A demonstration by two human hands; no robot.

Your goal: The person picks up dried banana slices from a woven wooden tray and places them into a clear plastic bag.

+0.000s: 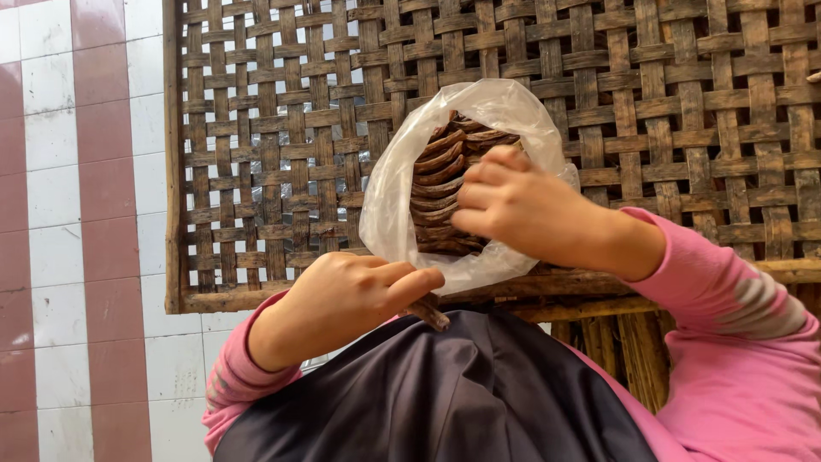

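Bag (pixel 389 201), thin clear plastic, sits upright at the lap edge, against the lower rail of the woven tray (pixel 650 103). Mouth faces the camera; inside, a stack of curved brown strips (pixel 436 184), dry-looking, ridged, packed in parallel arcs.

Right hand (pixel 513 205): fingers curled at the bag mouth, over the strips. Whether it pinches a strip or the film, cannot tell; fingertips hidden.

Left hand (pixel 342 299): closed under the bag's bottom edge, thumb pressed along the forefinger, gripping a short brown stick (pixel 428 315) whose end pokes out over the dark cloth (pixel 445 393) on the lap.

Judgement: the step goes best with the lower hand steadying the bag base while the upper one works at the mouth; film is limp and would collapse otherwise.

Tray: flat splints, over-under weave, weathered grey-brown, gaps showing light, framed by a rough wooden rail. Sleeves (pixel 735 325) pink knit. Wall tiles (pixel 77 171) glossy, white and dull red bands, at left.
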